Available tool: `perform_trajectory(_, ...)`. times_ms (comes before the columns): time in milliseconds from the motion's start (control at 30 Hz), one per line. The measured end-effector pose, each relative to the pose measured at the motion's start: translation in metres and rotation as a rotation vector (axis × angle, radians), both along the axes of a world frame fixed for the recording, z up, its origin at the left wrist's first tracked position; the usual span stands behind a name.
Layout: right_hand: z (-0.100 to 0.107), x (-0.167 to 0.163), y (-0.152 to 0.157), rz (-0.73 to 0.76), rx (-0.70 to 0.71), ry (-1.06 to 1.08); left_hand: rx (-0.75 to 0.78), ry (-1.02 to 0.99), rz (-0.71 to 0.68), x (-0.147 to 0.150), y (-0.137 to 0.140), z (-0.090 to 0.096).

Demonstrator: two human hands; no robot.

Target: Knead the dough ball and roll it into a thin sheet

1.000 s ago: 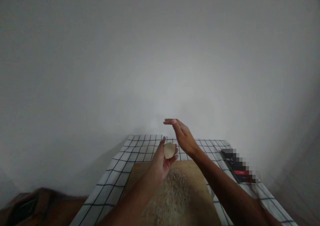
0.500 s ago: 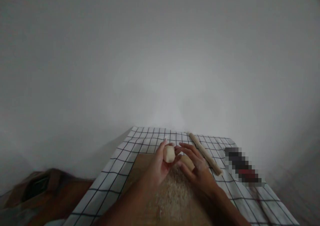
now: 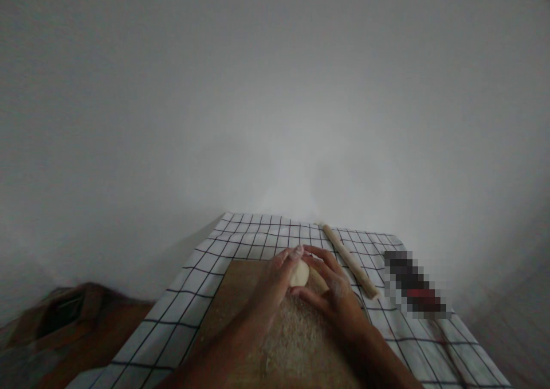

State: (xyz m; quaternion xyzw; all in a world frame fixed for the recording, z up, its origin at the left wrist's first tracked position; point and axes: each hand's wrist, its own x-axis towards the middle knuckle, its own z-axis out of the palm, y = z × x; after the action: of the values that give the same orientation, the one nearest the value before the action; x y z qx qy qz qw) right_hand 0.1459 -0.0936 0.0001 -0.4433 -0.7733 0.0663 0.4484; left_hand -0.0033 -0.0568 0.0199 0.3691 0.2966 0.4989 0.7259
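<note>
A small pale lump of dough [image 3: 299, 274] is held between my two hands above a floured wooden board [image 3: 234, 283]. My left hand [image 3: 278, 270] cups it from the left, its fingers closed round the far side and partly hidden. From the right, my right hand [image 3: 334, 286] curves about the same lump, thumb at the near side and fingertips at the top. Behind the right hand's fingers, part of a tan dough piece [image 3: 317, 282] shows on the board. Loose flour [image 3: 296, 334] covers the board's middle between my forearms.
A wooden rolling pin [image 3: 350, 261] lies slantwise on the checked tablecloth [image 3: 253, 228], right of the board. Further right is a pixelated dark and red object [image 3: 415, 286] with a cord. A white wall [image 3: 275, 120] rises behind the table; brown furniture [image 3: 81, 314] stands lower left.
The dough lump has passed from resting in my left hand to being clasped by both. My right hand has closed in on it, and my left hand has turned over towards the right.
</note>
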Motion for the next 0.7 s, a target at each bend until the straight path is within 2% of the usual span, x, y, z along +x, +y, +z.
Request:
perform_trajectory(100, 0.004, 0.002, -0.001, 0.029, -0.024, 0.022, 0.349, 0.256, -0.027, -0.004, -0.007, 0.007)
perform_trajectory(167, 0.009, 0.007, -0.001, 0.075, -0.02, 0.002, 0.422, 0.324, -0.087, -0.006, -0.009, 0.009)
perform_trajectory(233, 0.016, 0.019, 0.001, 0.06, -0.012, -0.007, 0.406, 0.387, -0.131, -0.008, -0.007, 0.009)
perform_trajectory(300, 0.019, 0.038, 0.007, -0.086, -0.005, 0.021, 0.417, 0.456, -0.135, -0.009, -0.005, 0.007)
perform_trajectory(367, 0.018, 0.063, 0.014, -0.327, -0.035, 0.029, 0.498, 0.525, -0.126, -0.01, -0.003, 0.006)
perform_trajectory(467, 0.005, 0.103, 0.025, -0.622, -0.229, -0.138, 0.684, 0.658, -0.15, -0.012, -0.001, 0.004)
perform_trajectory(567, -0.015, 0.128, 0.03, -0.668, -0.419, -0.247, 0.818, 0.776, -0.089, -0.017, 0.005, 0.006)
perform_trajectory(633, -0.027, 0.134, 0.031, -0.643, -0.476, -0.256, 0.83, 0.803, -0.051, -0.023, 0.01, 0.01)
perform_trajectory(700, -0.034, 0.134, 0.032, -0.621, -0.51, -0.265, 0.839, 0.832, -0.101, -0.029, 0.014, 0.013)
